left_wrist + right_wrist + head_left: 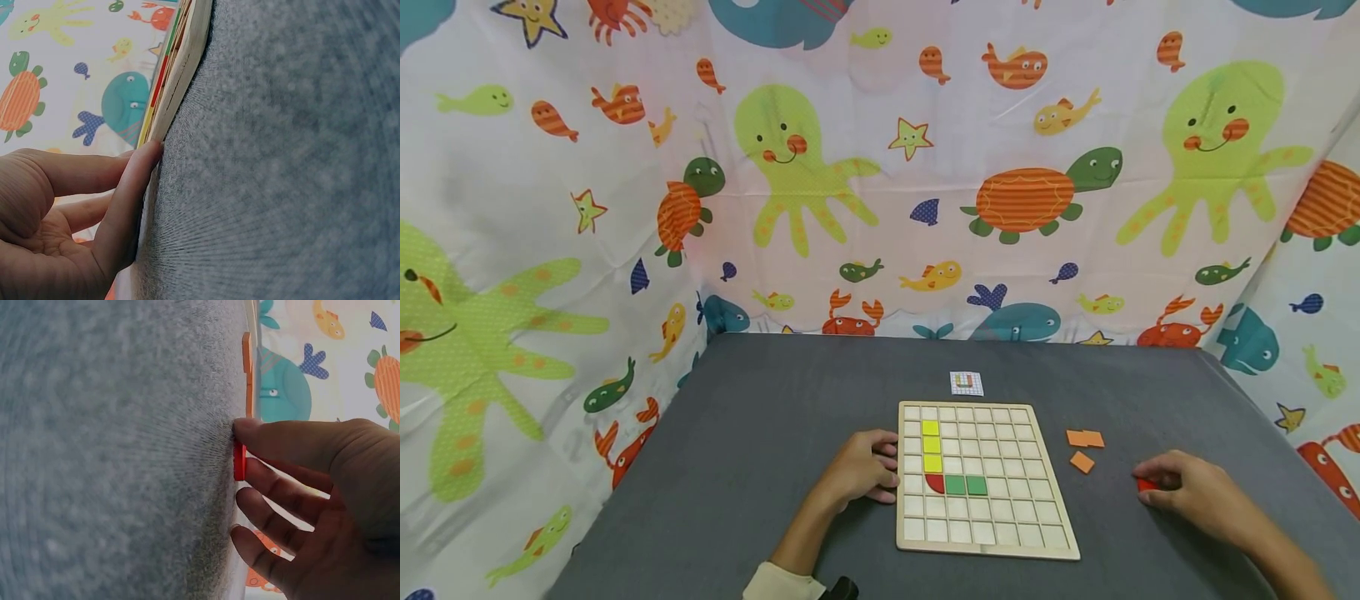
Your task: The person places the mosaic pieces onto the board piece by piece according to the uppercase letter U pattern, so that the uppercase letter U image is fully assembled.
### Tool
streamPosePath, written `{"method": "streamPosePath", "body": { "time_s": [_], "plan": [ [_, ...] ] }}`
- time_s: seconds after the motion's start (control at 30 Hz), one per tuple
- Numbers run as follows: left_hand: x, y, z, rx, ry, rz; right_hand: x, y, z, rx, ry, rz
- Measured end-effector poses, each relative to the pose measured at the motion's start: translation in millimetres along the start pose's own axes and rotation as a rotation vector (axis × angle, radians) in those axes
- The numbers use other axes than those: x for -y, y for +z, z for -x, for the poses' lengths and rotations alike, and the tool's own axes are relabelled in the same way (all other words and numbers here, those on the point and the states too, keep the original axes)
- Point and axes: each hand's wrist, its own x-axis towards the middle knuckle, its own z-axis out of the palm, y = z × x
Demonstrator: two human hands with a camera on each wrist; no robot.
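Note:
A wooden grid board [1015, 487] lies on the table with three yellow squares [932, 444] in one column. Below them sit a red quarter-round piece [935, 482] and two green squares [966, 485] in a row. My left hand [859, 471] is at the board's left side, thumb and fingertips against its edge. To the right, away from the board, my right hand [1187, 487] pinches a small red tile [239, 462] at the table surface between thumb and index finger. Its shape is mostly hidden by the fingers.
Three orange tiles [1082, 462] lie between the board and my right hand, two of them side by side. A small card [966, 383] with a coloured grid pattern is beyond the board's far edge. Printed sea-animal curtains [925, 192] surround the grey table [790, 400].

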Motion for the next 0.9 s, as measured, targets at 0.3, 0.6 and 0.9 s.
{"method": "streamPosePath", "body": {
  "time_s": [0.3,0.6,0.9],
  "plan": [
    [1.2,0.3,-0.1,0.002,0.008,0.002,-1,-4.0,0,0.009,-0.008,0.021],
    [1.6,0.4,-0.1,0.007,0.007,0.010,11,-1.1,0,-0.034,-0.043,0.030],
    [1.8,0.6,0.2,0.007,0.007,0.011,42,5.2,-2,-0.062,-0.096,-0.012]
  ]
}}
